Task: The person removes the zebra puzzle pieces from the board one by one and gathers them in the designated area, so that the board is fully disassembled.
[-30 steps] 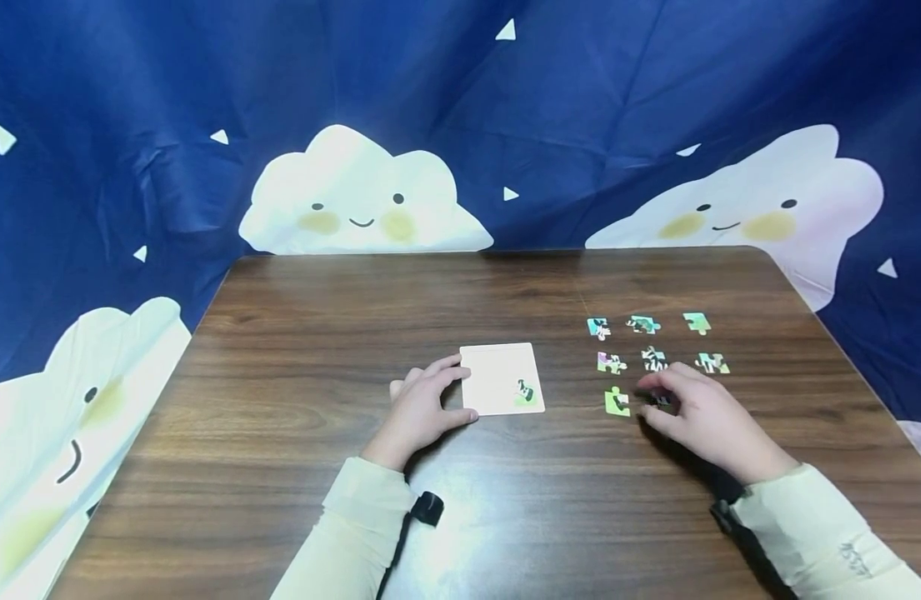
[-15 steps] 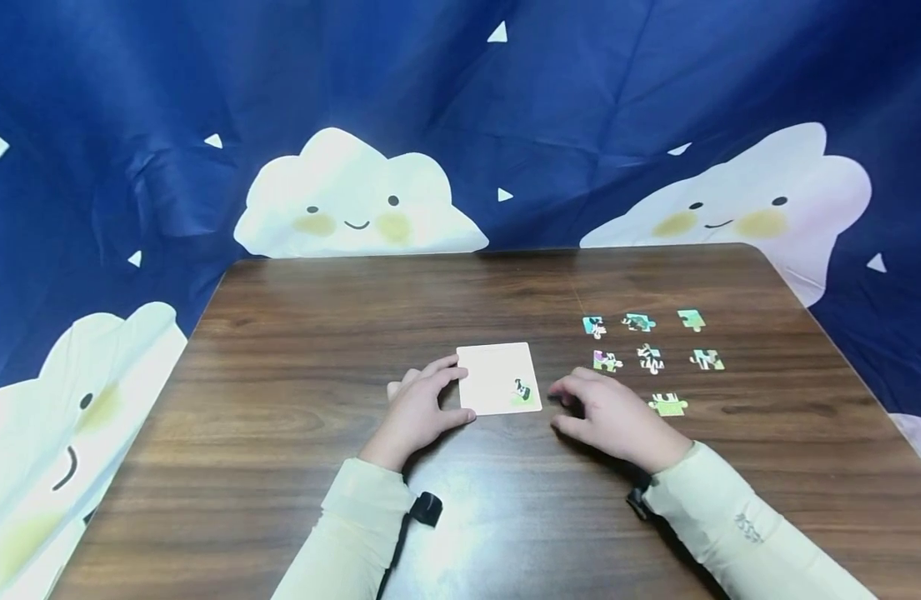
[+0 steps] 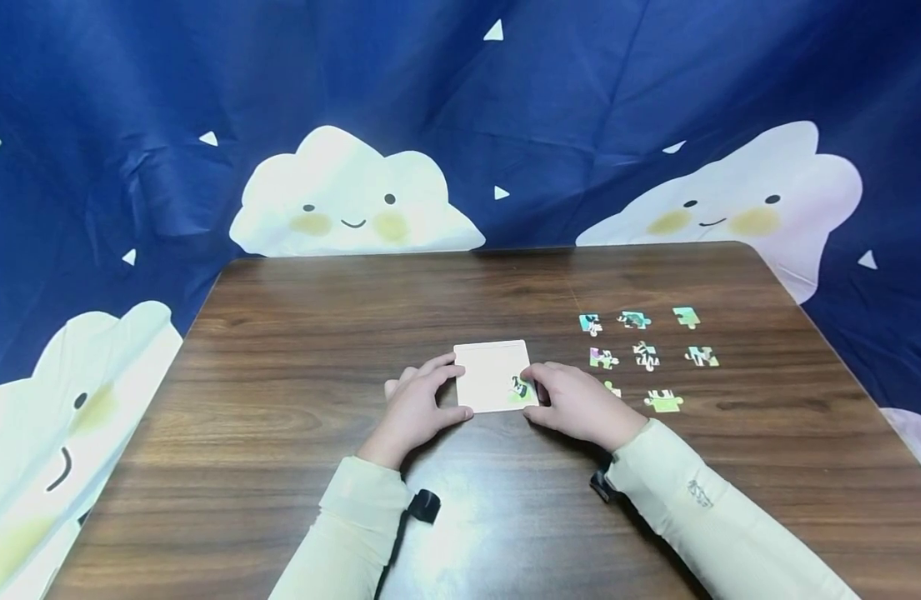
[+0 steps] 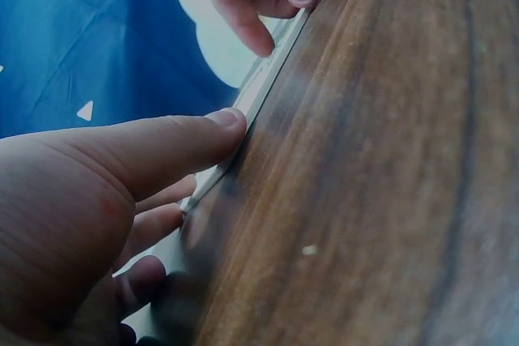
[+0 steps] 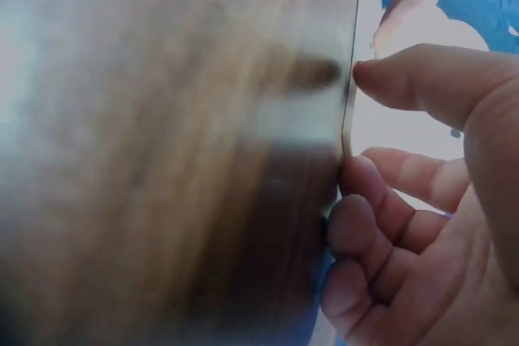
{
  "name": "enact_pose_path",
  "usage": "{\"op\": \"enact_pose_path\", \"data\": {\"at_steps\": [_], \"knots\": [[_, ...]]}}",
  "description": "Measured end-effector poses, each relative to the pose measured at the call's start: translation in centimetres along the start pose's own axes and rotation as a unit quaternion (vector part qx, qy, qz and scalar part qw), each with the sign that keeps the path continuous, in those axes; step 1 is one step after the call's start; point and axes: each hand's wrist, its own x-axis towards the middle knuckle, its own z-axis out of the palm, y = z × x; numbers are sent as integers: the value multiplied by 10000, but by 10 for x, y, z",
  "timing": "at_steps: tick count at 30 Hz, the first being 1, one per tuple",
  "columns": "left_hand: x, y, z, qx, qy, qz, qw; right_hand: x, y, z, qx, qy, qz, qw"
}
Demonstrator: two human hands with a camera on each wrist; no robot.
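Left hand [image 3: 417, 406] stays put, thumb and fingers pinching the white puzzle tray [image 3: 487, 375] at its nine o'clock edge, mid-table. The right hand [image 3: 573, 402] has swung in from the loose puzzle pieces [image 3: 646, 356] at three o'clock and now grips the tray's right edge, beside the one seated piece [image 3: 522, 387]. Whether it carries a piece, I cannot tell. Small sleeve print [image 3: 698, 493], unreadable.
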Motion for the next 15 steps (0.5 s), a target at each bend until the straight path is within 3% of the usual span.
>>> {"op": "enact_pose_path", "data": {"at_steps": [7, 15], "knots": [[-1, -2, -2, -45, 29, -47, 10000, 12, 0, -2, 296, -256, 204, 9990], [0, 0, -1, 11, -43, -41, 10000, 9, 0, 1, 699, 214, 114, 9973]]}}
